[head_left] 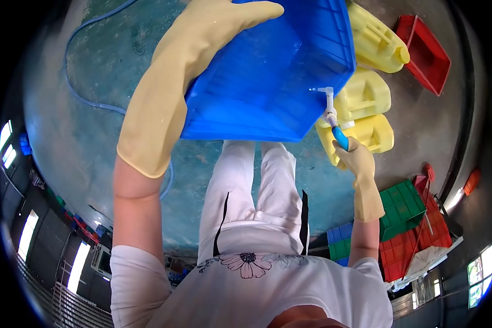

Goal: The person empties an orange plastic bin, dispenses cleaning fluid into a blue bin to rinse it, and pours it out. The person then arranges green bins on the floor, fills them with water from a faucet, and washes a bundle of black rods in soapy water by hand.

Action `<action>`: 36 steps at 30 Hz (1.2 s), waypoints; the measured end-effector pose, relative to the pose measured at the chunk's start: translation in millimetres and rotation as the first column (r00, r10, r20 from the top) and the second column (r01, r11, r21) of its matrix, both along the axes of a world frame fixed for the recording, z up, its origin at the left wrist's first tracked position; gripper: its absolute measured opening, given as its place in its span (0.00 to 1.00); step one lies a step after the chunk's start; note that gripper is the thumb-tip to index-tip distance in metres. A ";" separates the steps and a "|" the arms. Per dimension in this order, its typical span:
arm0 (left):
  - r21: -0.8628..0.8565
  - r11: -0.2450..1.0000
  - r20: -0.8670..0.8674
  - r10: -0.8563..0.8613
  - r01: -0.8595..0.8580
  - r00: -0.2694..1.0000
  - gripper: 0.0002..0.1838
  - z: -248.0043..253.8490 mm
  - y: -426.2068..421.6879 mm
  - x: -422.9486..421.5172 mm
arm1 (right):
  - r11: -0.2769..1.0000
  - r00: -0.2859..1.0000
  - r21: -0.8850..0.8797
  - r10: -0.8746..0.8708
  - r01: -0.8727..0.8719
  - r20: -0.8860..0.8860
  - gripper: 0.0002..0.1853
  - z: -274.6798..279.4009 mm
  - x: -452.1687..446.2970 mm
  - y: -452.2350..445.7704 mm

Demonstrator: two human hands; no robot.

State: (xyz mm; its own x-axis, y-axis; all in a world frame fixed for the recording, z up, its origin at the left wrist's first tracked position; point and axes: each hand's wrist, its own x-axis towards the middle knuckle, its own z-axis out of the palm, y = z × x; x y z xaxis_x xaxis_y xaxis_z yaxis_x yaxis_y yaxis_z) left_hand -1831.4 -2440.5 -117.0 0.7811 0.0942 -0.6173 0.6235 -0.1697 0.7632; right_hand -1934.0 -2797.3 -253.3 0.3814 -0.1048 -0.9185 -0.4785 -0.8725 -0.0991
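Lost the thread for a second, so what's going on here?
A person in cream rubber gloves holds a tilted blue plastic bin with the left hand, thumb over its inner side. The right hand has its fingers around a bright blue hose; its white nozzle points at the bin's inside, and a small spurt seems to be coming out. Yellow plastic jugs are to the right.

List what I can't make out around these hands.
Left hand in cream rubber glove: fingers beyond the thumb, cut off by head view's top edge.
Blue plastic bin: far end, cut off by that head-view edge.
Uppermost yellow plastic jug: left side, behind the bin, head view.
Bright-blue tube: gripped stretch, hidden by gloved right hand, head view.
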 end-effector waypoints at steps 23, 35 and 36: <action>0.079 0.997 0.018 -0.017 0.015 1.000 0.27 11.9 5.0 -1.0 | 0.996 0.998 -0.061 -0.070 0.070 0.002 0.18 -34.6 -12.2 -12.4; -0.028 0.995 -0.022 0.095 -0.096 0.995 0.26 -13.7 6.9 -2.4 | 0.996 0.996 -0.048 -0.073 0.075 0.052 0.17 30.4 7.6 13.5; -0.100 0.992 0.034 0.083 -0.079 0.996 0.25 -10.4 6.2 -3.4 | 0.997 0.999 -0.077 0.020 -0.018 0.032 0.17 47.8 10.5 7.5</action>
State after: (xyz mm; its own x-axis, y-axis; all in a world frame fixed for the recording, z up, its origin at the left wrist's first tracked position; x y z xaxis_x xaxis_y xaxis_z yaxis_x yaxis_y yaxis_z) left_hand -1834.8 -2434.3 -127.4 0.7964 0.0982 -0.5967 0.6024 -0.0428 0.7970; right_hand -1923.4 -2789.8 -205.6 0.4137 -0.1669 -0.8950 -0.4593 -0.8870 -0.0469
